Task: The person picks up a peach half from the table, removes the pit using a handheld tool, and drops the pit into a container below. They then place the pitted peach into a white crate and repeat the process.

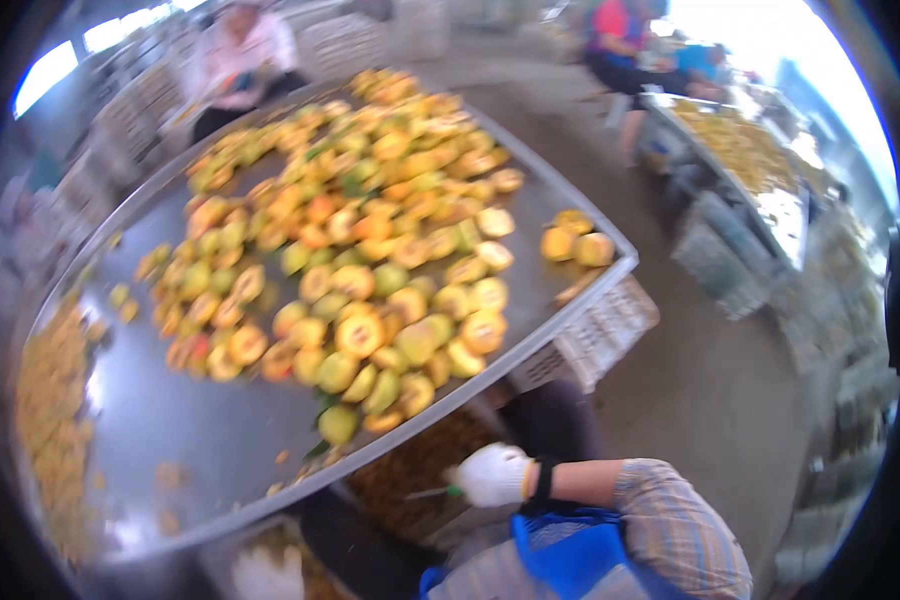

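My right hand (495,475), in a white knit glove with a dark band at the wrist, is closed in front of my body, below the table's near edge. From it sticks out a slim metal tool (428,493) with a bit of green handle showing; its exact kind is too blurred to tell. My left hand does not show clearly anywhere. Past the glove, the metal table (210,440) carries a big heap of yellow peaches (360,335), many cut in half with pits or hollows facing up. Several peach pieces (575,245) lie apart near the right corner.
A white crate (610,335) stands under the table's right edge. Small yellow-brown pieces (55,400) line the table's left side. One person (240,60) sits at the far side; others (625,40) sit by a second table (740,150). Crates (725,250) stand at right. My blue apron (570,550) is below.
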Demonstrator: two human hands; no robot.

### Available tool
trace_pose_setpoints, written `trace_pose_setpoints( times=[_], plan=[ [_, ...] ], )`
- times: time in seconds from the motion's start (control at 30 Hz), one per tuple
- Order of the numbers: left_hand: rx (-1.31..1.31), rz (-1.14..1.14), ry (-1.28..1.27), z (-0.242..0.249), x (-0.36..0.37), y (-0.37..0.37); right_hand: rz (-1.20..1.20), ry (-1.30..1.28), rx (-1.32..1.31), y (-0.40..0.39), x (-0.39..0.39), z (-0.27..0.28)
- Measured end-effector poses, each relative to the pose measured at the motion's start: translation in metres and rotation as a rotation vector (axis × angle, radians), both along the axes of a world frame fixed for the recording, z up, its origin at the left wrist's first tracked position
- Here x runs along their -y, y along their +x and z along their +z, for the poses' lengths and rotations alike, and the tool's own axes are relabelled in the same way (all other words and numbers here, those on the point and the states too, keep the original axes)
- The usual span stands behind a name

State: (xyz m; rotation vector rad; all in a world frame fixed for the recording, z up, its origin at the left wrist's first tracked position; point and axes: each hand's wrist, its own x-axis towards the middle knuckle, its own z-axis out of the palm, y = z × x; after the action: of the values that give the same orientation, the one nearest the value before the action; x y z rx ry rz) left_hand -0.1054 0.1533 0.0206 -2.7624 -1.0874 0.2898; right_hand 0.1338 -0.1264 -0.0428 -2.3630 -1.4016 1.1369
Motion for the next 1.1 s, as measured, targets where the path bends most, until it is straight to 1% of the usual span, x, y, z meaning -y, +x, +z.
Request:
trace_pose_setpoints(
  times=[0.03, 0.07, 0.1, 0.13, 0.17, 0.2, 0.23, 0.27, 0.3, 0.33, 0.4, 0.47, 0.53, 0.6, 0.63, 0.67, 0.73, 0.77, 0.8, 0.83, 0.87, 0.9, 0.93, 0.97, 1.0, 1.03, 1.07, 1.1],
  plan=[
    [0.244, -0.121, 0.019, 0.005, 0.004, 0.005, 0.006, 0.029, 0.04, -0.003, 0.003, -0.019],
    [0.486, -0.176, -0.025, -0.007, -0.008, 0.01, -0.002, 0.052, 0.089, -0.005, 0.003, -0.037],
    [0.603, -0.132, -0.074, 0.004, -0.002, 0.035, 0.031, 0.074, 0.073, -0.006, -0.001, -0.029],
    [0.692, -0.204, -0.075, 0.007, 0.0, 0.062, -0.007, 0.134, -0.01, -0.004, -0.003, -0.018],
    [0.725, -0.355, -0.04, 0.013, 0.003, 0.093, -0.054, 0.191, -0.093, -0.004, -0.005, -0.011],
    [0.766, -0.459, -0.081, 0.015, 0.006, 0.124, -0.045, 0.205, -0.097, -0.004, -0.007, -0.012],
    [0.823, -0.542, -0.148, 0.01, 0.007, 0.154, -0.011, 0.131, -0.056, -0.002, -0.008, -0.012],
    [0.795, -0.65, -0.164, 0.008, 0.006, 0.183, 0.02, 0.055, -0.01, 0.0, -0.008, -0.013],
    [0.701, -0.704, -0.208, 0.005, 0.005, 0.208, 0.015, 0.096, -0.015, 0.0, -0.006, -0.018],
    [0.528, -0.78, -0.171, -0.002, 0.002, 0.231, 0.008, 0.1, 0.0, -0.004, -0.005, -0.019],
    [0.25, -0.947, 0.014, -0.027, -0.001, 0.259, -0.018, 0.022, -0.041, -0.001, -0.008, -0.008],
    [0.199, -0.962, -0.001, -0.032, 0.003, 0.266, 0.016, 0.069, -0.057, 0.002, -0.004, -0.014],
    [0.188, -0.991, 0.114, -0.042, 0.005, 0.259, 0.023, 0.152, -0.027, -0.001, 0.0, -0.033],
    [0.13, -0.864, 0.089, -0.039, 0.009, 0.248, 0.013, 0.121, -0.027, -0.001, -0.002, -0.023],
    [0.197, -0.824, 0.111, -0.048, 0.002, 0.241, 0.003, 0.112, 0.001, -0.003, -0.002, -0.023],
    [0.309, -0.748, 0.015, -0.046, -0.002, 0.232, -0.004, 0.105, 0.025, -0.005, -0.002, -0.023],
    [0.428, -0.586, -0.167, -0.036, -0.006, 0.214, -0.006, 0.122, 0.001, -0.008, -0.001, -0.018],
    [0.768, -0.619, -0.289, -0.03, -0.009, 0.206, -0.125, 0.203, -0.016, -0.014, -0.001, -0.015],
    [0.884, -0.391, -0.69, -0.025, -0.008, 0.192, -0.243, 0.284, -0.035, -0.02, -0.002, -0.013],
    [1.057, -0.191, -1.124, -0.018, -0.008, 0.181, -0.24, 0.288, -0.035, -0.028, -0.004, -0.021],
    [1.204, 0.041, -1.558, -0.014, -0.008, 0.171, 0.034, 0.075, 0.165, -0.039, -0.006, -0.045],
    [1.402, 0.067, -1.883, -0.017, -0.002, 0.159, 0.311, -0.144, 0.361, -0.051, -0.008, -0.079],
    [1.417, 0.09, -1.87, -0.015, 0.01, 0.153, 0.538, -0.071, 0.511, -0.064, 0.009, -0.147],
    [1.553, 0.115, -2.023, -0.009, 0.025, 0.149, 0.417, 0.046, 0.512, -0.063, 0.011, -0.145],
    [1.726, 0.143, -2.148, -0.005, 0.035, 0.142, 0.347, -0.095, 0.287, -0.047, 0.005, -0.065],
    [1.706, 0.194, -2.201, -0.004, 0.042, 0.132, 0.312, -0.109, 0.25, -0.038, 0.001, -0.035],
    [1.673, 0.253, -2.26, -0.005, 0.048, 0.123, 0.147, -0.054, 0.29, -0.041, 0.002, 0.0],
    [1.637, 0.224, -2.278, -0.009, 0.053, 0.117, -0.006, 0.168, 0.223, -0.039, 0.006, -0.01]
  ],
)
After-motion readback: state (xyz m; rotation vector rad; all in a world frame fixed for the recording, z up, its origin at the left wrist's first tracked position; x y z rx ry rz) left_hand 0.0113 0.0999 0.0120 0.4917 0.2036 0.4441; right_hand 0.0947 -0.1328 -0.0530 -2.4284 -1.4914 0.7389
